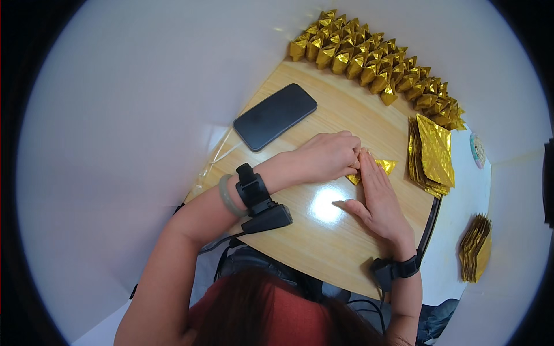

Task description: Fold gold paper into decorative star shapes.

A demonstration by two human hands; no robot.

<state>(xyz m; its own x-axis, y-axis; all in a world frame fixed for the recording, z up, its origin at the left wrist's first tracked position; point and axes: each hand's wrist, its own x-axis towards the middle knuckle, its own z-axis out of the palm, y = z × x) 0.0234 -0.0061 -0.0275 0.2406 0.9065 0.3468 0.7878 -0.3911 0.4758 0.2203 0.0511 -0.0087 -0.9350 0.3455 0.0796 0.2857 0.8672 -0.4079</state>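
Head view: your right hand (380, 199) lies flat, thumb spread, over foil (386, 166) on table (340, 254), apparently steadying it. Your left hand (330, 155) curls at foil's edge; can't tell whether it pinches. Phone (275, 117) sits aside, likely leaving you room. Counts: one phone, one foil under hands, two stacks (near stack (435, 153), side stack (476, 251)); folded pieces (369, 72) too crowded to count.

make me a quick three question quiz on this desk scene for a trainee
1. True or false: the dark phone lies flat on the tabletop.
2. Multiple choice: the pale bangle is on which forearm? A) left; B) right; C) both.
3. Fill in: the left hand and the right hand meet over a piece of shiny ____ foil.

Key: 1 true; 2 A; 3 gold.
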